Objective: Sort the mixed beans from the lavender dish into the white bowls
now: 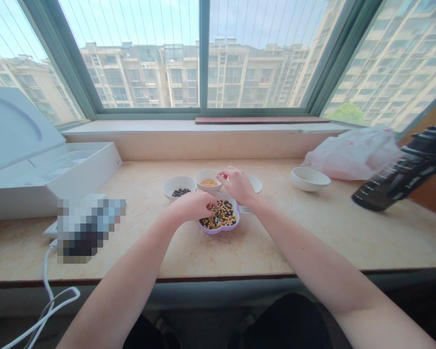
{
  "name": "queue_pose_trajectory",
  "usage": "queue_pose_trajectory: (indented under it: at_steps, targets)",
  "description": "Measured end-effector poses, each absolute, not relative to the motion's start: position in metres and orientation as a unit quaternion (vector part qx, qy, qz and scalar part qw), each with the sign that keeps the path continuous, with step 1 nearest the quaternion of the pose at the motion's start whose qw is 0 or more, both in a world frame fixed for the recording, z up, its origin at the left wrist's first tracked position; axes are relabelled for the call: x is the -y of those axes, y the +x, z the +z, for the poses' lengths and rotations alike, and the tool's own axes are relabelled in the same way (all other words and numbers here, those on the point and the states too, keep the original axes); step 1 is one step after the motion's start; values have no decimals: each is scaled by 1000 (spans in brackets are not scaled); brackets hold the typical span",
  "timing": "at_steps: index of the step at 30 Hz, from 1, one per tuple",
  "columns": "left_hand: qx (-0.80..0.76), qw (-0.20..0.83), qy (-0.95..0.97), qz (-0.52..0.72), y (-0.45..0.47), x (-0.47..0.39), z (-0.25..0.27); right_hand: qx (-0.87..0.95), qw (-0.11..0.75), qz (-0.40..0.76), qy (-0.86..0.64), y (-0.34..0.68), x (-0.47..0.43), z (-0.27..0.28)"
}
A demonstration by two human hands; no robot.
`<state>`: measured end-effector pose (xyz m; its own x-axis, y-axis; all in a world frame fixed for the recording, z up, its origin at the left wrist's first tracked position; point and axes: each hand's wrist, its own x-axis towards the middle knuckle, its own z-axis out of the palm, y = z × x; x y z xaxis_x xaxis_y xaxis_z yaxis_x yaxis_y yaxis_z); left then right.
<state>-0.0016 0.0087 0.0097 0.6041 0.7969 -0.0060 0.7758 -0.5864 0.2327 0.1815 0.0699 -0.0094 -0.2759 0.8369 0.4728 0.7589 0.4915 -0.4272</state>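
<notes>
A purple-rimmed, lobed tray (218, 230) holds mixed yellow and dark beans (223, 213). My left hand (193, 209) reaches over its left side, fingers curled down at the beans; what they pinch, if anything, is too small to make out. Above the right edge of a white bowl with yellow beans (208, 182) is my right hand (237, 184), its fingertips drawn together, their contents unclear. To the left sits a white bowl with black beans (180, 192). Partly hidden behind my right hand is another white dish (255, 183).
A white bowl (310, 180) stands farther right, near a plastic bag (352, 152) and a tilted dark bottle (392, 177). An open white box (83, 167) and a blurred-out object (89, 232) with a white cable (47, 276) are at left. Windows rise behind the counter (269, 242).
</notes>
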Motion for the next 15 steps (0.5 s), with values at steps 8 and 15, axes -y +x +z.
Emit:
queue_pose_trajectory:
  at_steps: [8, 15]
  targets:
    - [-445, 113, 887, 49, 2, -11, 4, 798, 305, 25, -519, 177, -74, -12]
    - [-441, 100, 890, 58, 5, -10, -1, 802, 312, 40, -509, 180, -65, -12]
